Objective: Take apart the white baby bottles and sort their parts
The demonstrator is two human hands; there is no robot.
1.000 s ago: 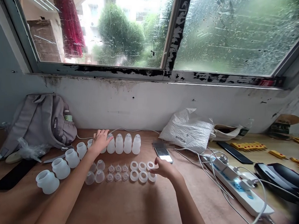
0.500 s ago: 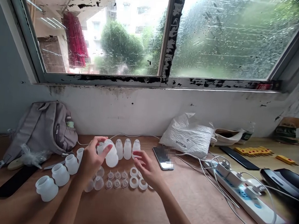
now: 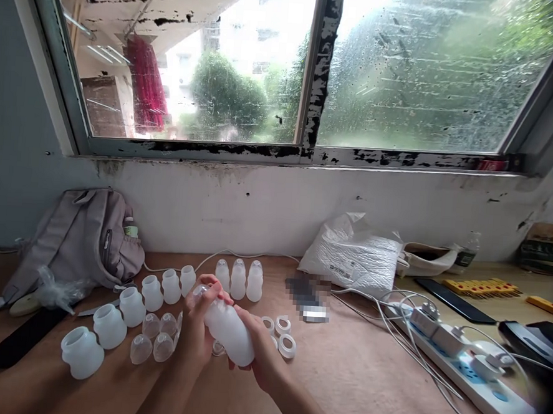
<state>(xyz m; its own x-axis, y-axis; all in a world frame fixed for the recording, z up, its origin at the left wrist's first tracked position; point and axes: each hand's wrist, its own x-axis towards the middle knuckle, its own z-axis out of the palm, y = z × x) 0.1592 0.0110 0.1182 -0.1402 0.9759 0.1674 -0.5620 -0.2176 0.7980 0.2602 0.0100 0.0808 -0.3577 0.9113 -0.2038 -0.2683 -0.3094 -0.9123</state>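
A milky white baby bottle (image 3: 232,337) lies tilted between both hands above the table. My left hand (image 3: 199,311) is wrapped round its capped upper end, at upper left. My right hand (image 3: 261,343) grips the lower body, thumb on the near side. Below the hands, a clear teat (image 3: 218,348) is partly hidden. Right of them lie several white collar rings (image 3: 287,346). Clear dome caps (image 3: 163,346) stand beside my left forearm. Behind the hands, three closed bottles (image 3: 237,279) stand upright. A slanting row of open bottle bodies (image 3: 110,326) runs along the left.
At the back left sits a grey backpack (image 3: 91,239), with a black strip (image 3: 20,338) in front. A phone (image 3: 314,313), a silvery bag (image 3: 355,252) and a white power strip (image 3: 472,375) with loose cables are on the right. Yellow parts (image 3: 482,287) lie farther right.
The bottle has come down and nearer, tilting over. My right hand, open and apart from it before, has closed on its lower body. My left hand has moved to its capped end.
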